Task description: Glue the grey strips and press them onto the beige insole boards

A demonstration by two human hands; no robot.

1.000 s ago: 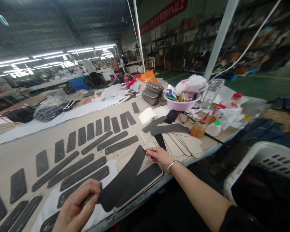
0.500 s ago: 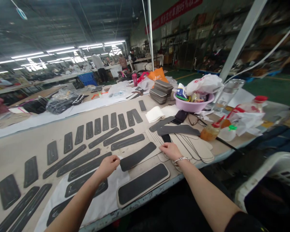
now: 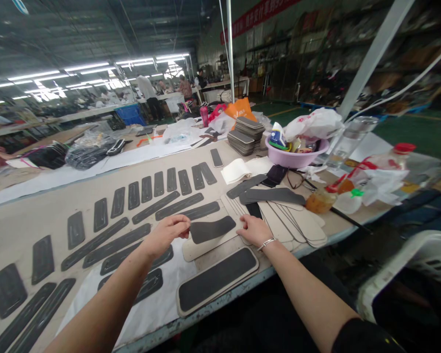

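My left hand [image 3: 171, 233] pinches the left end of a dark grey strip [image 3: 213, 229]. That end is lifted and the strip bends above a longer beige panel [image 3: 198, 251] with rounded ends. By the strip's right end, my right hand [image 3: 255, 229] has its fingers closed at the panel's edge; what lies between them is hidden. A bracelet circles the right wrist. Nearer the table edge lies a small stack of beige panels, topped by one with a dark strip [image 3: 216, 277] on it. Fanned beige panels [image 3: 279, 223] lie right of my right hand.
Rows of shiny dark pieces [image 3: 75, 229] cover the table's left side, some on white paper [image 3: 161, 304]. Stacked pads [image 3: 244, 137], a pink basin [image 3: 297, 156], an amber glue bottle [image 3: 320, 201] and a clear jar [image 3: 353, 139] stand farther right. A white plastic chair [image 3: 389, 260] is at the right.
My left hand has moved right and up, taking the dark strip's left end and raising it off the beige panel. My right hand has shifted slightly left and stays near the right end.
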